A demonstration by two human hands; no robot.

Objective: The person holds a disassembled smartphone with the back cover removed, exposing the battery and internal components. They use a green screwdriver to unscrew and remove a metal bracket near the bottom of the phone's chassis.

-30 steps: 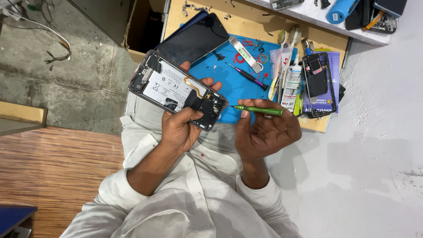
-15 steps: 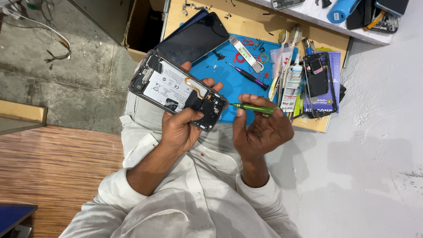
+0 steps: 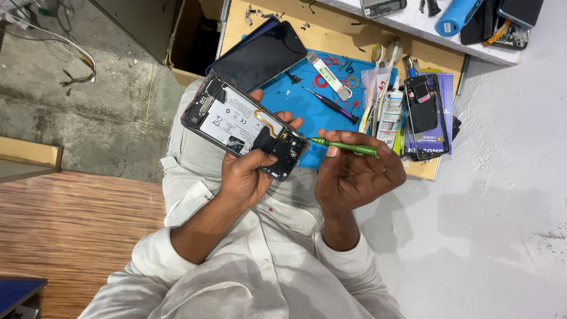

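Opened smartphone (image 3: 245,125): gripped in left hand (image 3: 251,174). Green screwdriver (image 3: 342,146): pinched in right hand (image 3: 357,174); since 1 second ago, tip has closed onto phone's lower end.

Person wore a loose off-white cloth shirt (image 3: 260,277), sleeves rolled back above both wrists, and pale grey trousers (image 3: 183,147). Left hand (image 3: 248,177) and right hand (image 3: 354,177) were bare, ungloved.

Mat (image 3: 295,100) on board (image 3: 354,41); dark phone (image 3: 260,54) at mat's left, glue tube (image 3: 390,115) & phone frame (image 3: 426,115) to its right.
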